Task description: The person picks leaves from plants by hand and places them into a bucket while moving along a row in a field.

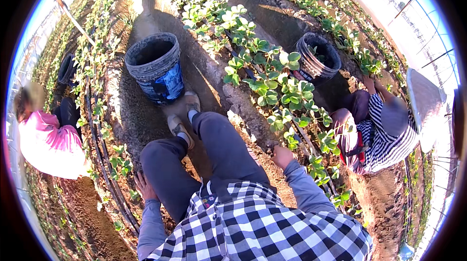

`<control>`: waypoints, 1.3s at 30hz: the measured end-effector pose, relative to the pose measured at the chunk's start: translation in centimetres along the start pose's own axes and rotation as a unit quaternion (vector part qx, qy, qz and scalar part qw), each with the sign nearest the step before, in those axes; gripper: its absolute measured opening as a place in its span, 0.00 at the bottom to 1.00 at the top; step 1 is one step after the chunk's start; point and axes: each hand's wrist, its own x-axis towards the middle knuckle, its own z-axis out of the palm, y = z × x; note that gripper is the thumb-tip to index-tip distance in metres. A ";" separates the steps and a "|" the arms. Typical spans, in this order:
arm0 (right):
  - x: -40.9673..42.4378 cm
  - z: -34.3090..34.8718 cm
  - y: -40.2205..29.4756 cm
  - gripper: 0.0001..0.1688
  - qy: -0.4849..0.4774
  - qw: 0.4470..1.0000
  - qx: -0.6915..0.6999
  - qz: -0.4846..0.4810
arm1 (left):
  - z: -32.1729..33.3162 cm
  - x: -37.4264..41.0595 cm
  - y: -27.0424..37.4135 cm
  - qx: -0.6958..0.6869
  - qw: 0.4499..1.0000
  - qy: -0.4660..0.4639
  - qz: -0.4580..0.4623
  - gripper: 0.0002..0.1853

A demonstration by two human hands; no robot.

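Note:
My right hand (282, 157) is low at the side of the raised soil bed (240, 108), beside the leafy strawberry plants (270, 89). Its fingers are curled down toward the soil, and a small dark spot at their tips is too unclear to name. My left hand (146, 187) hangs next to my left knee, close to the soil of the other bed, with fingers extended and nothing visible in them. Ahead of my shoes (180, 129) a dark plastic bucket (155, 69) with a blue label stands in the furrow; its inside is in shadow.
Across the right-hand plant row, a co-worker in a striped top (390, 140) reaches into plants near another bucket (317, 58) holding some greenery. At left sits a person in pink (53, 144). Black drip lines (98, 151) run along the left bed. A slanted pole (73, 15) rises at upper left.

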 end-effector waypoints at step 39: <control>11.6 -7.3 -10.3 0.21 -0.208 0.977 0.009 0.049 | -1.4 10.0 -2.4 -0.042 0.997 -0.046 0.039 0.19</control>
